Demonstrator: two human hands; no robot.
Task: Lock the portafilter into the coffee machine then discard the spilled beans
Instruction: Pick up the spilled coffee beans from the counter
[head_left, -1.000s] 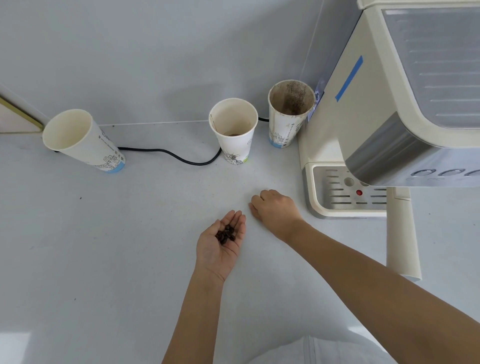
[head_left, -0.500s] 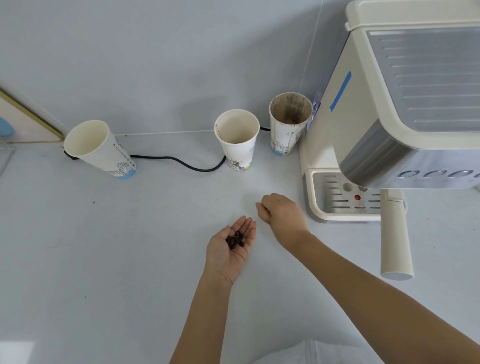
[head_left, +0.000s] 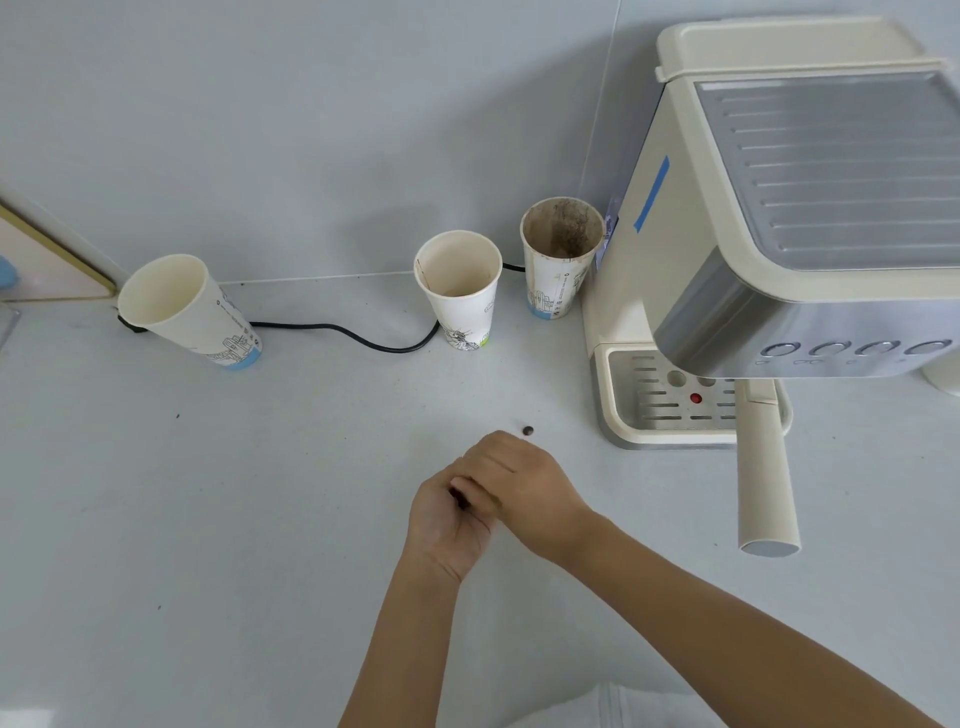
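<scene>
The right hand (head_left: 524, 488) is covering most of the left palm (head_left: 447, 525), so whatever's in it is barely showing, just a dark sliver. The coffee machine (head_left: 810, 218) is getting cut off at the right edge, and the portafilter handle's (head_left: 766, 478) top is hiding under it.

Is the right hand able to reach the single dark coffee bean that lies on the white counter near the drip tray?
Probably yes. The right hand rests over the left hand, and the single dark coffee bean lies just beyond its knuckles on the bare white counter, with nothing between them.
</scene>
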